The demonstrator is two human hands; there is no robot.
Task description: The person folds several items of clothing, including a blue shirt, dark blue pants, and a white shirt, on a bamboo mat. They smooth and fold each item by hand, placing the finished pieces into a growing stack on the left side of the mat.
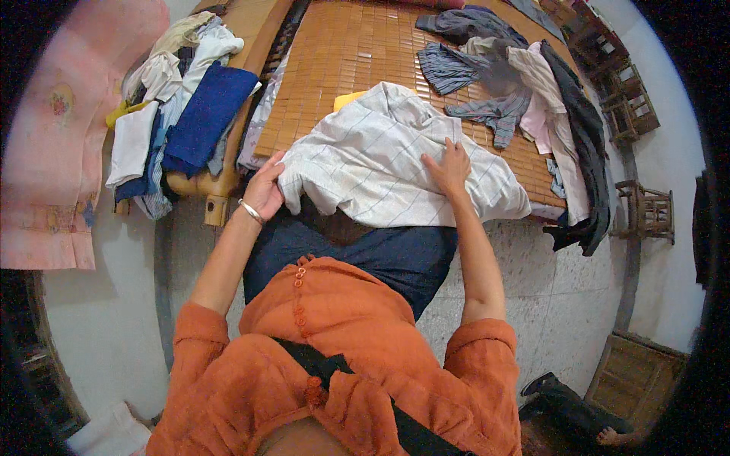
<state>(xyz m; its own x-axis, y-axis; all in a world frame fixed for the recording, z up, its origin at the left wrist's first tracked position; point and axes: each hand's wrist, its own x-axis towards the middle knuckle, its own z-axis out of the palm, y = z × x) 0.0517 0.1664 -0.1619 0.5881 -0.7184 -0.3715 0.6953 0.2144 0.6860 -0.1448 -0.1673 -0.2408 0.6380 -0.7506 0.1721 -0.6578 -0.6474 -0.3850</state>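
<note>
Head view: left hand (264, 188) grips the shirt (388, 156) edge, right hand (449, 166) lies flat; best pull it smooth.

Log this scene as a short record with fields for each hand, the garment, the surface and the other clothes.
left hand: grips the near left edge of the white checked shirt, silver bangle on the wrist
right hand: pressed flat on the shirt
shirt: spread, rumpled, on the bamboo mat
right pile: mixed clothes pile on the mat
left pile: blue and white folded clothes on the bed's wooden end
</note>
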